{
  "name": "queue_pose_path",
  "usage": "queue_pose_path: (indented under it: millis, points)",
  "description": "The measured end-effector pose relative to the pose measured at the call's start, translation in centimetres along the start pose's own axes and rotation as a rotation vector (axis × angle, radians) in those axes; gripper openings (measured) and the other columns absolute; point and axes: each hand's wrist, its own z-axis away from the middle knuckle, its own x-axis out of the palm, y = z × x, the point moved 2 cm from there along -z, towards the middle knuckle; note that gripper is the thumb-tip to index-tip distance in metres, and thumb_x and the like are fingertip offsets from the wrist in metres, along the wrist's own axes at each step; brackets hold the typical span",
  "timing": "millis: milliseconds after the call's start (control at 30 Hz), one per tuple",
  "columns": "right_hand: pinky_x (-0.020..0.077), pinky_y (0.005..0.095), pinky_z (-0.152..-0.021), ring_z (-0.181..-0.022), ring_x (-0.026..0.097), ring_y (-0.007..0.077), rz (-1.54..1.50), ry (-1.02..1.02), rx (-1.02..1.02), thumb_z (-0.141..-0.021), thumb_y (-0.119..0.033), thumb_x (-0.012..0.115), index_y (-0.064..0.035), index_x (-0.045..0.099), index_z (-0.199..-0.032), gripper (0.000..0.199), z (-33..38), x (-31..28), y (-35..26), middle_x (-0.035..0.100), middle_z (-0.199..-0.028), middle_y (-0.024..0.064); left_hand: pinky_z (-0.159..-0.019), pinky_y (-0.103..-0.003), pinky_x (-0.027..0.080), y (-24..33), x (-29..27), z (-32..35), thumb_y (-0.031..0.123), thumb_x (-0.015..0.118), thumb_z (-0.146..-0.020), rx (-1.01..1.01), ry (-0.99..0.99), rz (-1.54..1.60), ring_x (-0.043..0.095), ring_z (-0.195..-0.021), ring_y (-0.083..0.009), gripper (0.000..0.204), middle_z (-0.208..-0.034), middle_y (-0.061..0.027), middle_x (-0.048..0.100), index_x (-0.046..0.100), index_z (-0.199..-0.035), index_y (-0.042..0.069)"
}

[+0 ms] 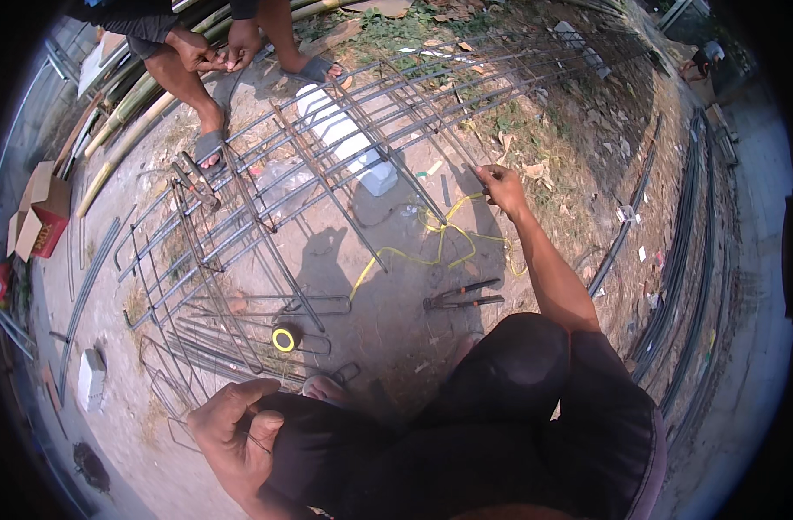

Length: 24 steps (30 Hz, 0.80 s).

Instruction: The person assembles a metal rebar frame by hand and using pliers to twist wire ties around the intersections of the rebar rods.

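Rebar cage [330, 185] seems mid-tying: right hand [503, 188] pinches a bar [466, 157], left hand [230, 435] curls on apparent thin wire [258, 445], likely needing bringing over next.

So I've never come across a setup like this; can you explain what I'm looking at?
There's no machine: one person works bare-handed, filmed from above by a wide head-worn camera that bends straight edges. The right hand reaches forward, fingertips at a thin steel rod. The left hand seems to have a fine wire. Ahead is a steel-bar cage. On the ground lie a tape measure, dark-handled cutters and yellow strapping. Another person's hands show at top left.
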Motion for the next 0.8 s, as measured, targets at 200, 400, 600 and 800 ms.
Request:
queue_pose_path:
  millis: [200,400,600,800]
  points:
    - [0.0551,0.0352,-0.074,-0.082,0.071,0.0227,-0.024,0.034,-0.023,-0.089,-0.047,0.075,0.0044,0.062,-0.132,0.068,-0.2,-0.3,2.7,0.074,-0.103,0.0225,-0.054,-0.029,0.042,-0.2,0.4,-0.2,0.056,0.073,-0.088,-0.042,-0.028,-0.014,0.056,-0.056,-0.016,0.062,-0.072,-0.0111,0.068,0.072,-0.095,-0.005]
    - [0.0548,0.0377,-0.08,-0.092,0.07,0.0246,0.07,0.436,-0.249,-0.092,-0.043,0.072,0.0028,0.063,-0.131,0.061,2.1,-1.9,1.1,0.072,-0.104,0.0207,-0.052,-0.027,0.039,-0.3,0.1,-0.1,0.061,0.072,-0.085,-0.051,-0.013,-0.015,0.054,-0.054,-0.0134,0.065,-0.068,-0.0077,0.064,0.074,-0.095,-0.003]
    - [0.0518,0.0298,-0.071,-0.079,0.064,0.0148,0.086,0.457,-0.371,-0.101,-0.018,0.063,0.0014,0.067,-0.11,0.022,14.1,-0.7,1.4,0.07,-0.092,0.0091,-0.05,-0.022,0.026,-1.1,-1.2,1.6,0.073,0.06,-0.089,-0.136,0.295,-0.119,0.04,-0.052,-0.0058,0.083,-0.065,-0.0022,0.057,0.071,-0.094,-0.009]
    - [0.0545,0.0385,-0.077,-0.087,0.066,0.0279,0.282,-0.611,-0.95,-0.086,-0.01,0.073,-0.0042,0.067,-0.108,0.023,26.4,14.3,1.7,0.067,-0.095,0.0103,-0.053,-0.024,0.023,-2.8,-6.3,6.7,0.061,0.057,-0.097,-0.116,0.507,0.088,0.026,-0.056,-0.0065,0.074,-0.067,-0.0006,0.041,0.069,-0.102,-0.012]
